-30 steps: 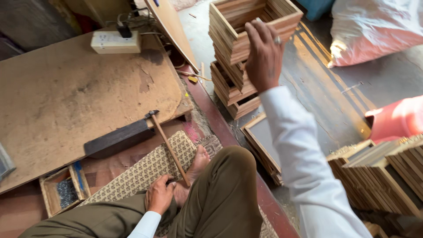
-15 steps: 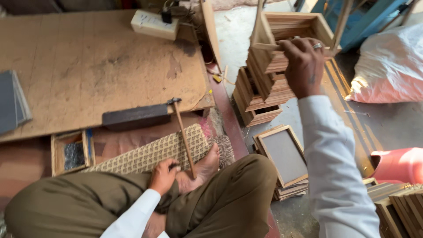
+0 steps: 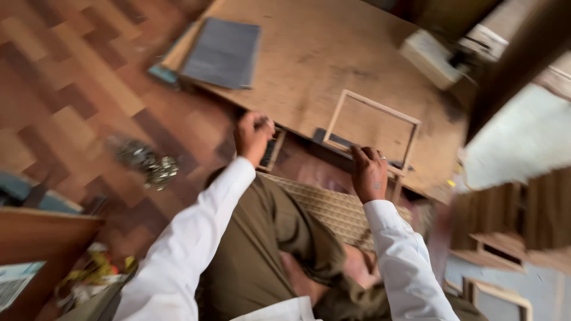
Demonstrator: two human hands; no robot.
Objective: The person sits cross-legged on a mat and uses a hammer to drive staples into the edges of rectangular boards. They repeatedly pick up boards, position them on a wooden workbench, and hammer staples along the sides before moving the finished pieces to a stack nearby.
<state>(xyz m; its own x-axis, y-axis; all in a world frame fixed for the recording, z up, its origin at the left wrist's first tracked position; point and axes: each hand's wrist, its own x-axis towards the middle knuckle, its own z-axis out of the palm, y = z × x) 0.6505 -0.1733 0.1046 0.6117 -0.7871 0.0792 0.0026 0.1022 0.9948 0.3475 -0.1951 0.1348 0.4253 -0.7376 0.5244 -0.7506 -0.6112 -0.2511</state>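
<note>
A bare wooden frame (image 3: 372,132) is held flat on the board (image 3: 309,53), toward its near right edge. Its near rail is gripped by the right hand (image 3: 369,173), fingers curled over the wood. A dark block (image 3: 333,141) is seen through and under the frame's near left corner, touching it.

The left hand (image 3: 253,135) is closed in a loose fist at the board's near edge, left of the frame and apart from it; whether anything is held in it cannot be told. It is placed over a small wooden tray (image 3: 270,151) with dark contents.

A woven mat (image 3: 333,208) is spread just near the frame, beside the person's knee. On the far left of the board, a stack of grey sheets (image 3: 223,52) is laid. A white power strip (image 3: 431,58) is seen at the far right of the board, blurred. Stacked frames (image 3: 505,217) are piled at the right. A heap of small metal bits (image 3: 146,161) lies on the floor to the left.
</note>
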